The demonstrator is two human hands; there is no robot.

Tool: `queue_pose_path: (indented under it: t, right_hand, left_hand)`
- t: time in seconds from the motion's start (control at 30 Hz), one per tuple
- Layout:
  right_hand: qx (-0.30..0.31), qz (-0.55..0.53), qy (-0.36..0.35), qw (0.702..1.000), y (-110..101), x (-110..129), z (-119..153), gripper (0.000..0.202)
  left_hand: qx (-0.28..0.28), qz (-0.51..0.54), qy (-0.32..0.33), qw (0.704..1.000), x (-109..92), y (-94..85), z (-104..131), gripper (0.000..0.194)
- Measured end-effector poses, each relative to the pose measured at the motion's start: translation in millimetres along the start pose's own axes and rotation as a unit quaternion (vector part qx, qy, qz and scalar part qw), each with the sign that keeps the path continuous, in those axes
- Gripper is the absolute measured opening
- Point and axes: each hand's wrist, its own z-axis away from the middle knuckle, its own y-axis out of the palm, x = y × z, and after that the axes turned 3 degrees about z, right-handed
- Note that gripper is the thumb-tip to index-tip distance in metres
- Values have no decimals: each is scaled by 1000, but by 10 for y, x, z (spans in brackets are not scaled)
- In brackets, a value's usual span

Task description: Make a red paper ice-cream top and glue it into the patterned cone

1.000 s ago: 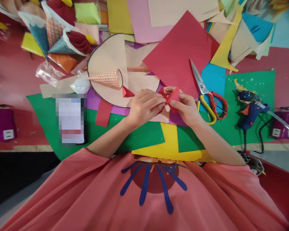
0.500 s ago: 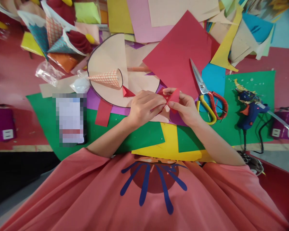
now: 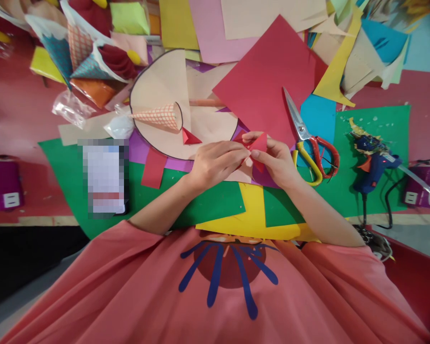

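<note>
A small folded piece of red paper is pinched between my two hands over the middle of the table. My right hand grips its right side, thumb in front and fingers behind. My left hand has its fingers bent together at the paper's left edge, where they hide part of it. Just left of my fingers lies a small red folded triangle, beside a checked paper cone on a cream paper disc with a black rim. Scissors with red and yellow handles rest right of my right hand.
A large red sheet lies beyond my hands. A phone is at the left on green paper. At the right sits a blue glue gun with its cord. Wrapped cones and paper scraps fill the back.
My left hand has shifted very slightly, its fingers lower and flatter against the red paper. The red paper has tilted a little in my right hand.
</note>
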Motion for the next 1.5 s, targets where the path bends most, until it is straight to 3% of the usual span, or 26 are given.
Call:
queue_pose_path:
  t: [0.23,0.4,0.57,0.73,0.97,1.33,1.43,1.5]
  right_hand:
    - [7,-38,40,998,-6,11,-5,23]
    - [-7,-84,25,996,16,12,-16,21]
    - [-26,-122,41,991,27,25,-26,44]
    - [-19,-116,68,991,23,67,-12,52]
    - [-11,-103,68,992,-8,71,-24,31]
    - [-82,-98,1,992,-53,-18,-85,32]
    - [-107,-71,-72,989,-67,-22,-72,19]
    - [-127,-4,-156,980,-85,-12,-44,18]
  left_hand:
    - [-16,19,33,999,8,18,-17,10]
    - [-9,13,46,999,4,8,-29,8]
    - [1,8,46,999,-1,9,-28,10]
    - [10,19,43,999,4,26,-28,10]
    - [30,44,21,998,-12,16,-17,6]
    - [15,102,17,995,-26,17,-25,5]
    - [4,80,2,997,-25,1,-32,5]
    - [-11,46,-17,999,-23,-13,-41,6]
